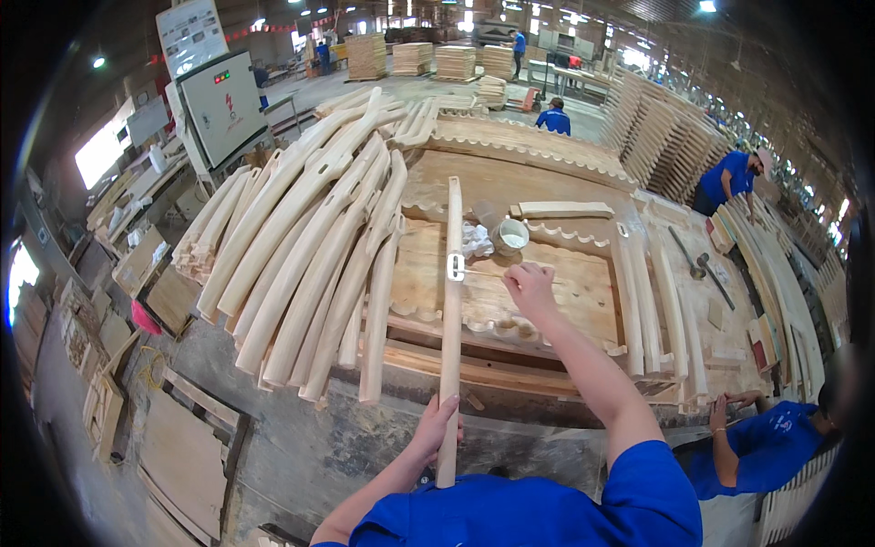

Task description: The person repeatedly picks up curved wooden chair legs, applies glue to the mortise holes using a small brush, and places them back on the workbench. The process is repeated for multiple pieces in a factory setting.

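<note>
My left hand (437,427) is wrapped round the lower end of a long pale wooden leg (450,342), which stretches away from me over the edge of the worktable. An oval slot with a white rim shows partway up the leg. Just right of that slot is my right hand (530,286), its fingers pinched together; a thin sliver seems to reach from them toward the slot, too fine to make out. Beyond this hand stands a small tub (511,237) with white stuff inside, beside a crumpled white wrapping (476,242).
Many curved wooden legs (305,264) are piled on the left. A short wooden piece (565,210) lies past the tub. More wooden parts (670,301) and a hammer (702,262) lie rightward. A co-worker (766,447) in blue is close at right; a control cabinet (221,105) stands far left.
</note>
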`<state>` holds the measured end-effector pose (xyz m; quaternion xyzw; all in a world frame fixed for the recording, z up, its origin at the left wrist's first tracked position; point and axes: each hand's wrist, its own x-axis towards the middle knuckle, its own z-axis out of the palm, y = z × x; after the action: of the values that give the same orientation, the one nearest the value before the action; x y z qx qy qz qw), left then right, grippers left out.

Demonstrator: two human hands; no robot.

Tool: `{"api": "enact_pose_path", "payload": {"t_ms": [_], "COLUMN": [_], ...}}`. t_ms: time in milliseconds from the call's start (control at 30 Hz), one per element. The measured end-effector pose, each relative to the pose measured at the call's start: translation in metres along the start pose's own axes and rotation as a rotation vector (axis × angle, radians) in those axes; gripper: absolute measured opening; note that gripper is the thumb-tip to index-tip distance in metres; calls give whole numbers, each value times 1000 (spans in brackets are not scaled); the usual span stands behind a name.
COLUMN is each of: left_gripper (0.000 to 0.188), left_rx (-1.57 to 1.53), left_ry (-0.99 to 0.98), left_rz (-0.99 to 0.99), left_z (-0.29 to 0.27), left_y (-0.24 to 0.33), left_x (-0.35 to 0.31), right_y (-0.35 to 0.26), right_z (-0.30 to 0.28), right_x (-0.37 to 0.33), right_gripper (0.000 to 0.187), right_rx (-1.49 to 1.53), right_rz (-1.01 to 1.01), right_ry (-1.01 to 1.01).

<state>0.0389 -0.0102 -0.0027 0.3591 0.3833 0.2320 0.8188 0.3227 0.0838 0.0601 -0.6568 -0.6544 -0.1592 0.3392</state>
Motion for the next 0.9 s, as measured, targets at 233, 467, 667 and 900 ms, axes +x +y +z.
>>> {"api": "enact_pose_path", "payload": {"t_ms": [233, 467, 667, 900], "left_gripper": [31, 49, 60, 72], "left_rx": [30, 14, -42, 100], "left_ry": [-63, -130, -104, -147], "left_rz": [113, 186, 211, 196], "left_z": [1, 4, -1, -6], "left_y": [6, 0, 1, -2], "left_x": [-7, -2, -2, 1], "right_y": [-42, -94, -116, -105], "right_z": [-51, -22, -31, -29], "right_x": [73, 129, 119, 133], "right_gripper": [4, 8, 9, 9], "right_rx": [-432, -844, -811, -869], "right_rz": [-524, -887, -805, -682], "right_ry": [-8, -314, -536, -479]}}
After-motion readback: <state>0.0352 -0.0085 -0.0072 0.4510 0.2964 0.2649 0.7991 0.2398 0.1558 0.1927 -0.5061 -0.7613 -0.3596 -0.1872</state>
